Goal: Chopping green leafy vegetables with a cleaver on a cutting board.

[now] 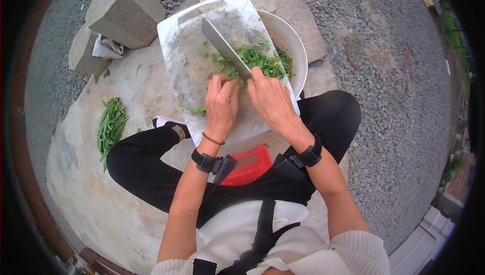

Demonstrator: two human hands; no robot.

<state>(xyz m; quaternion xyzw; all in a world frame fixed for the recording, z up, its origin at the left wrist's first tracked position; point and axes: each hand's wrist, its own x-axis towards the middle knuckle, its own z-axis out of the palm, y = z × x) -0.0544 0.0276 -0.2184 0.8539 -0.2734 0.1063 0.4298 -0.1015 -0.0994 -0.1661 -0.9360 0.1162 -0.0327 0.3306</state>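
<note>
A worn white cutting board lies tilted in front of me, its far right side over a white bowl. My right hand is closed round the handle of a cleaver, whose broad blade points far left across the board. Close beside the blade, my left hand has its fingers curled and pressed on leafy greens; most of what they hold is hidden. Chopped greens are heaped right of the blade, and more chopped bits show inside the bowl. A loose green stalk lies near my left wrist.
A bundle of long greens rests on the concrete slab by my left knee. Between my crossed legs sits a red plastic tray. Concrete blocks stand at the far left, and grey gravel surrounds the slab.
</note>
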